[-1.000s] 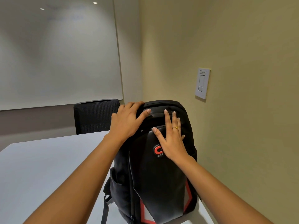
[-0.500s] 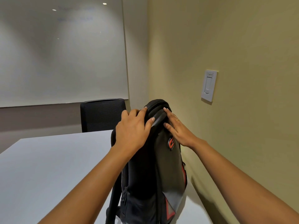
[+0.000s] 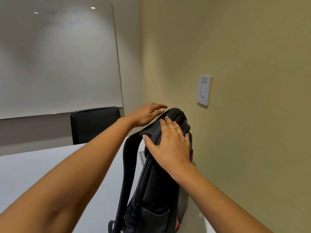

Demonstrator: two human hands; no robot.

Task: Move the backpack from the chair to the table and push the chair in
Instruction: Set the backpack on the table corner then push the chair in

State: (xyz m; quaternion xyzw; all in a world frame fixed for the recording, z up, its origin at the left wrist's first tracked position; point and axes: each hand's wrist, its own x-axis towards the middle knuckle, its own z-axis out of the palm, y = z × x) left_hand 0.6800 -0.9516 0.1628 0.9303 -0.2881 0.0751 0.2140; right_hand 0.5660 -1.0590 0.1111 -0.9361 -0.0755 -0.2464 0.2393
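Observation:
The black backpack (image 3: 154, 190) stands upright on the white table (image 3: 42, 179), close to the wall on the right. Its padded back and a shoulder strap (image 3: 125, 174) face me. My right hand (image 3: 170, 148), with a gold ring, lies flat with spread fingers on the backpack's upper part. My left hand (image 3: 144, 113) hovers open just above the backpack's top, and I cannot tell whether its fingertips touch it. A black chair (image 3: 94, 125) stands at the table's far edge.
The beige wall (image 3: 252, 148) runs right beside the backpack and carries a white light switch (image 3: 204, 89). A large whiteboard (image 3: 58, 56) hangs on the far wall behind the chair. A small grey plate (image 3: 141, 156) sits in the tabletop behind the backpack.
The backpack has turned from front-facing to back-and-straps facing me, and stands nearer the wall. My left hand has lifted off its top; my right hand moved onto the upper back.

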